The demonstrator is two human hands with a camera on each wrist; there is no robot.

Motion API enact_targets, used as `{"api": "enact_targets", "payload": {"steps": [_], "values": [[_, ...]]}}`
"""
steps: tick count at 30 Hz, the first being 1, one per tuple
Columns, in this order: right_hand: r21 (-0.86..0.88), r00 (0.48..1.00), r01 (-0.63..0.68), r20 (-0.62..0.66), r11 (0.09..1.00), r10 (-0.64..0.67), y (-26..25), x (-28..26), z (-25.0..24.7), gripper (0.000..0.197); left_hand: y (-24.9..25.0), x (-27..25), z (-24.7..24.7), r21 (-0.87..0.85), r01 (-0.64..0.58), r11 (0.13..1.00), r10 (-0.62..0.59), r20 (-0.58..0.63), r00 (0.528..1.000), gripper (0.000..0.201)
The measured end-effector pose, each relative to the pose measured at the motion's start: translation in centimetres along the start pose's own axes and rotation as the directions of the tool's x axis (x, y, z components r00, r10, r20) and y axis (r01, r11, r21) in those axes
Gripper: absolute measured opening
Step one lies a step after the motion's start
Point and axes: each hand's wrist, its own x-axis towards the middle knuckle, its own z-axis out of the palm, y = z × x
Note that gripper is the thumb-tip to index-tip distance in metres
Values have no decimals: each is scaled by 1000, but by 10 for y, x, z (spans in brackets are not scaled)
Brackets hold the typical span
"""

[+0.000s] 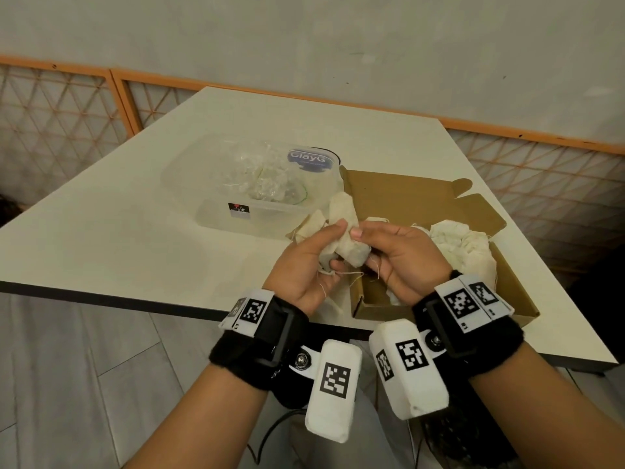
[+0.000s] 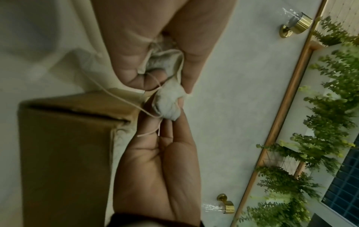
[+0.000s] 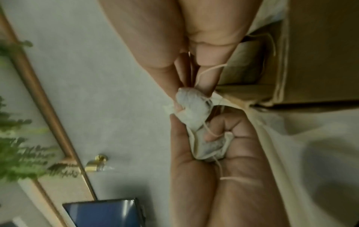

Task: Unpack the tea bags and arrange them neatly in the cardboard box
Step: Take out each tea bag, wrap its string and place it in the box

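Note:
Both hands meet over the table's near edge, just left of the open cardboard box (image 1: 378, 301). My left hand (image 1: 329, 245) grips a bunch of pale cloth tea bags (image 1: 345, 218) with loose strings hanging from them. My right hand (image 1: 367, 248) pinches the same bunch from the right with thumb and fingers. In the left wrist view my left hand (image 2: 163, 76) and the tea bags (image 2: 169, 104) sit beside the box (image 2: 64, 153). The right wrist view shows my right hand (image 3: 192, 83) on the tea bags (image 3: 194, 107). More tea bags (image 1: 463, 245) lie piled inside the box.
A clear plastic tub (image 1: 189, 184) with crumpled clear wrappers (image 1: 260, 177) stands left of the box, and a blue-labelled lid (image 1: 307, 159) lies behind it. The white table (image 1: 118, 238) ends close to my wrists. An orange-framed lattice fence (image 1: 61, 120) runs behind.

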Motion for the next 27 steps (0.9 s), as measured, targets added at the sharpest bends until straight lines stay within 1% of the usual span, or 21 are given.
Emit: {"api": "enact_targets", "payload": {"steps": [1, 2, 3, 4, 5, 7, 9, 11, 13, 15, 17, 19, 22, 23, 25, 27], "values": [[-36, 999, 19, -27, 999, -20, 1, 0, 0, 21, -2, 2, 0, -32, 4, 999, -5, -11, 1000, 20], [-119, 997, 52, -58, 992, -59, 2, 0, 1, 17, -3, 2, 0, -51, 17, 999, -18, -29, 999, 24], [-248, 990, 93, -81, 964, -117, 1, -1, 1, 13, -5, 2, 1, -56, 25, 998, -28, -49, 998, 28], [-378, 981, 127, -87, 917, -172, -1, -2, 1, 12, -6, 3, 2, -64, 29, 998, -33, -58, 998, 29], [-474, 974, 149, -80, 868, -211, -3, -4, 0, 13, -6, 3, 3, -72, 27, 997, -32, -59, 998, 26], [-569, 972, 166, -43, 806, -230, -7, -8, -2, 23, -4, 2, 5, -68, 40, 997, -42, -30, 999, 21], [-608, 981, 158, 7, 778, -194, -9, -10, -5, 32, 0, 2, 6, -31, 73, 997, -72, 21, 997, 19], [-596, 988, 139, 30, 791, -152, -9, -10, -8, 35, 3, 1, 6, 6, 105, 994, -105, 42, 994, 27], [-537, 992, 116, 22, 836, -124, -9, -9, -11, 32, 5, 1, 5, -7, 100, 995, -100, 12, 995, 24], [-500, 993, 111, 16, 859, -119, -7, -11, -15, 22, 7, 0, 0, -53, 84, 995, -86, -34, 996, 17], [-482, 992, 115, 7, 869, -127, -2, -12, -18, 10, 6, 0, -6, -59, 46, 997, -50, -72, 996, 23], [-434, 987, 126, -34, 892, -155, 2, -13, -20, 4, 4, 0, -13, 4, -11, 1000, 11, -98, 995, 28], [-341, 973, 174, -85, 924, -214, 1, -15, -21, 11, 1, -2, -18, 131, -109, 985, 122, -94, 988, 16], [-315, 973, 188, -70, 930, -220, 0, -16, -20, 10, 0, -3, -18, 188, -136, 973, 154, -88, 984, 14], [-279, 974, 220, 17, 935, -224, -1, -19, -18, 8, -2, -3, -18, 301, -176, 937, 205, -67, 976, 13], [-301, 970, 242, 99, 922, -222, -3, -21, -15, 11, -5, -4, -19, 386, -198, 901, 226, -30, 974, 15]]}}
